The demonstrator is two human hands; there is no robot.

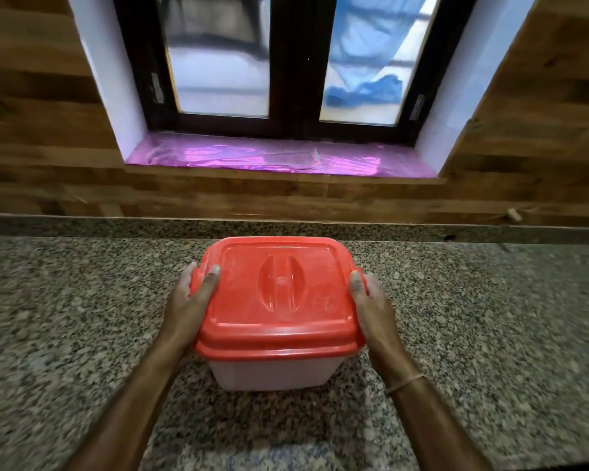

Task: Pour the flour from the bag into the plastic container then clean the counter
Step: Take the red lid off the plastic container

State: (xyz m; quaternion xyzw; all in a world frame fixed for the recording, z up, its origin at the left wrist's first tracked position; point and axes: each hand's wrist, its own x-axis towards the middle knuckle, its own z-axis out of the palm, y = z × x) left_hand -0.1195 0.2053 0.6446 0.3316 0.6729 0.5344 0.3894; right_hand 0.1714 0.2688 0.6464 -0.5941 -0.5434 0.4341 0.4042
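**Q:** Where is the translucent rectangular plastic container (272,372)?

**A:** It stands on the speckled granite counter (65,317), closed by its red plastic lid (279,290), directly between the hands.

**Q:** Finger state?

**A:** The left hand (191,300) grips the lid's left edge, thumb on top and fingers curled round the rim. The right hand (371,300) mirrors it at the right edge, though its fingers are mostly hidden.

**Q:** Which hand is nearer?

**A:** Neither. Both already touch the lid, so lifting it straight up is the likely next move.
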